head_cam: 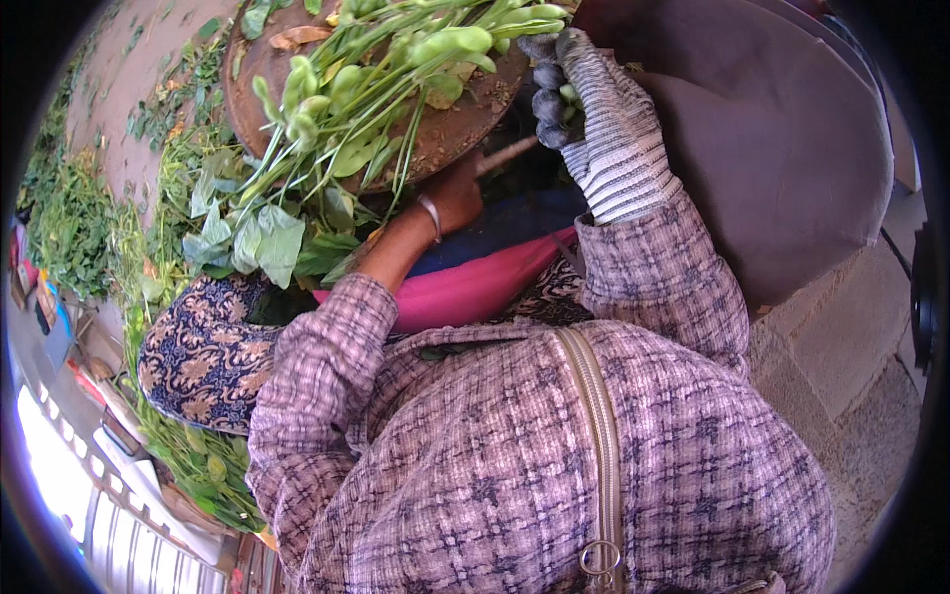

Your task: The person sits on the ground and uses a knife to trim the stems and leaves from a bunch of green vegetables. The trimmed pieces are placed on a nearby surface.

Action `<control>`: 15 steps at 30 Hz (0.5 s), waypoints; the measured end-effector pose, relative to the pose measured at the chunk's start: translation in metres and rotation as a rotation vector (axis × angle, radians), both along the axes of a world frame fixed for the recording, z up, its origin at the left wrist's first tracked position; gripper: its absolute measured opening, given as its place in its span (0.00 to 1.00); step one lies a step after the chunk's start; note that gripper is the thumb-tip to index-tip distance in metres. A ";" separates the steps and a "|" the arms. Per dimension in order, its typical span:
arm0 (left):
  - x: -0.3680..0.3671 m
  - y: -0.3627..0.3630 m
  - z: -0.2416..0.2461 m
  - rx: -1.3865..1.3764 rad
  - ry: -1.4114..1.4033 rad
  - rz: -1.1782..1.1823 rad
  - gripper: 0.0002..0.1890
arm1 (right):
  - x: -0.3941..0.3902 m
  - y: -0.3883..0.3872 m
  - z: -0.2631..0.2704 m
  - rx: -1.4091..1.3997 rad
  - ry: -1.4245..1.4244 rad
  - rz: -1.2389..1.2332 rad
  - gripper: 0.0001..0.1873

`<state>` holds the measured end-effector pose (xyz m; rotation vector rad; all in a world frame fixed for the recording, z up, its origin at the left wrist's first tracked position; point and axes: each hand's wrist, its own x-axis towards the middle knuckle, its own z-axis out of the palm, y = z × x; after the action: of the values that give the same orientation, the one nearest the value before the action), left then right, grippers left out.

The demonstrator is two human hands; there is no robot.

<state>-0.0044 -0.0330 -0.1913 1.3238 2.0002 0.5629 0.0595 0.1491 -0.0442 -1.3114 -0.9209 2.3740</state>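
My right hand (pixel 594 111), in a striped knit glove with dark fingers, is at the right edge of a round brown board (pixel 460 141). Its fingers are curled around several green bean pods (pixel 570 96), and the fingertips touch the pod ends of a bunch of green bean plants (pixel 356 96). That bunch lies across the board, with its leafy end hanging over the near edge. My left hand (pixel 456 197), bare with a silver bangle, is by the board's near rim. Its fingers are mostly hidden, so its grip is unclear. A thin brown stick (pixel 508 156) shows beside it.
Pulled plants and leaves (pixel 74 230) are heaped on the floor at the left. A dark brown sheet (pixel 772 148) spreads at the right, above stone-like paving (pixel 839 341). Pink material (pixel 475 289) lies across my lap. Assorted objects (pixel 52 312) stand at the far left.
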 end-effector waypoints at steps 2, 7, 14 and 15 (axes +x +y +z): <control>-0.009 -0.006 -0.042 -0.054 -0.019 -0.073 0.19 | 0.005 0.000 0.004 -0.143 0.051 -0.003 0.14; 0.002 -0.012 -0.073 -0.463 -0.070 -0.083 0.19 | 0.031 0.004 -0.017 -0.197 0.295 0.043 0.12; 0.008 -0.054 -0.098 -0.611 -0.032 -0.214 0.19 | 0.027 -0.013 -0.005 0.049 0.103 -0.054 0.15; 0.009 -0.056 -0.103 -0.613 -0.025 -0.225 0.19 | 0.029 -0.015 -0.007 0.049 0.124 -0.066 0.14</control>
<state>0.0042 -0.0889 -0.2938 1.1166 1.7642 -0.1380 0.0880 0.1336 -0.0516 -1.1448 -0.8798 2.3378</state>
